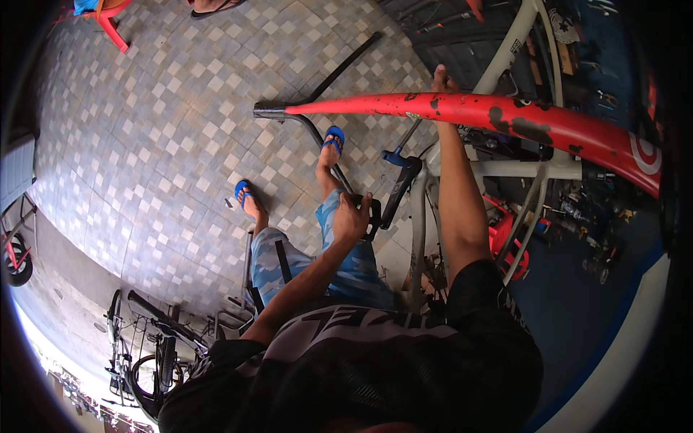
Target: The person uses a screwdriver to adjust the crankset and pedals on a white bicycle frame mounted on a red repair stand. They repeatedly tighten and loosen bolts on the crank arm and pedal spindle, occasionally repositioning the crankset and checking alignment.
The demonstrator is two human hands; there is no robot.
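My left hand [351, 219] is closed at a black bicycle pedal [375, 219], fingers against its near side. The pedal joins a black crank arm [398, 193] on a pale, grey-beige bicycle frame [419, 238]. A blue-handled tool [395, 156] sits by the crank. My right arm stretches forward past the frame, and my right hand [442, 79] is beyond the red stand post [382, 104], near the pale frame tube [505, 54]. Its thumb shows, but the post and the hand itself hide most of the fingers, so its grip is unclear.
The scuffed red post runs to a black base with two splayed legs [346, 66] on the tiled floor [180, 130]. Tools [599, 216] lie and hang at the right. Bicycles [155, 353] stand at lower left. A red plastic chair [108, 25] is at upper left.
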